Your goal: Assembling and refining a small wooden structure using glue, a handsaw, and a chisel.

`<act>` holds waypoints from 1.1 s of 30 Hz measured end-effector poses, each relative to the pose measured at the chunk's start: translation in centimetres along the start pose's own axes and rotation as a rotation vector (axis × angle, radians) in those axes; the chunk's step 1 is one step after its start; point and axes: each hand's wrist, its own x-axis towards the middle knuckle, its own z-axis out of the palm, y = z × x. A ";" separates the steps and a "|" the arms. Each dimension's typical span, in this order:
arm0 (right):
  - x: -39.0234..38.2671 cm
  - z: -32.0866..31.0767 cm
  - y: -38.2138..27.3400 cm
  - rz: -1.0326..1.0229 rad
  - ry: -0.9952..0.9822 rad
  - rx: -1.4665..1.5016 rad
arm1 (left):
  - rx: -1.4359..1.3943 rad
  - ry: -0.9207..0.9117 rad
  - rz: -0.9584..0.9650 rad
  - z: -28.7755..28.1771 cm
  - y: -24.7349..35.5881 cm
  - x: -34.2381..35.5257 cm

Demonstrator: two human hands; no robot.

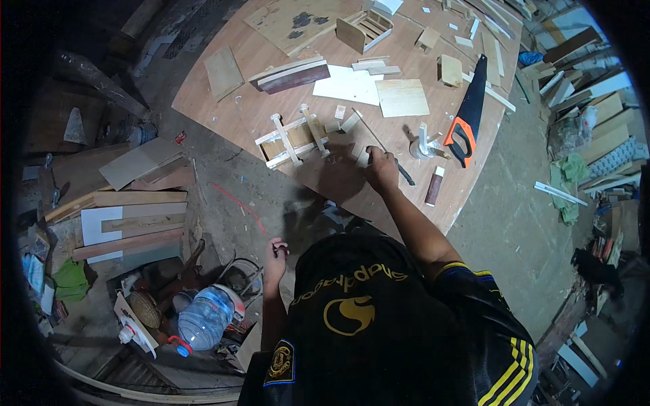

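My right hand [383, 172] is over the near part of the wooden table [230, 132], its fingers closed on a small pale wooden block [359, 155]. Past that hand lies a thin rod-like tool [405, 174] with a dark end. A small wooden frame [292, 141] with two crossbars stands to the left of the block. Away from the table, at my left side, hangs my left hand [276, 256], its fingers curled; whatever may be in them is hidden.
A handsaw [467, 111] with an orange and black handle lies at the table's right, beside a round pot [424, 147] with upright sticks. Boards [404, 98] and offcuts cover the far side. On the left floor are stacked planks [135, 220] and a water bottle [205, 317].
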 end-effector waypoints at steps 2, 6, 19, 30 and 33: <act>0.1 0.1 -0.4 -0.013 0.018 0.024 | 0.006 -0.020 0.104 -0.5 -0.5 1.3; 0.1 -0.1 -0.6 -0.022 0.010 -0.021 | 0.002 -0.054 0.067 -1.3 -0.2 4.0; 0.5 0.0 -2.0 0.041 -0.051 -0.010 | 0.199 -0.393 0.305 2.2 4.3 11.2; 0.7 -0.2 -2.5 0.042 -0.038 -0.039 | 0.343 -0.655 0.605 12.1 14.9 14.2; 0.9 -0.1 -2.8 0.035 -0.048 -0.052 | 0.390 -0.605 0.619 14.3 14.5 15.2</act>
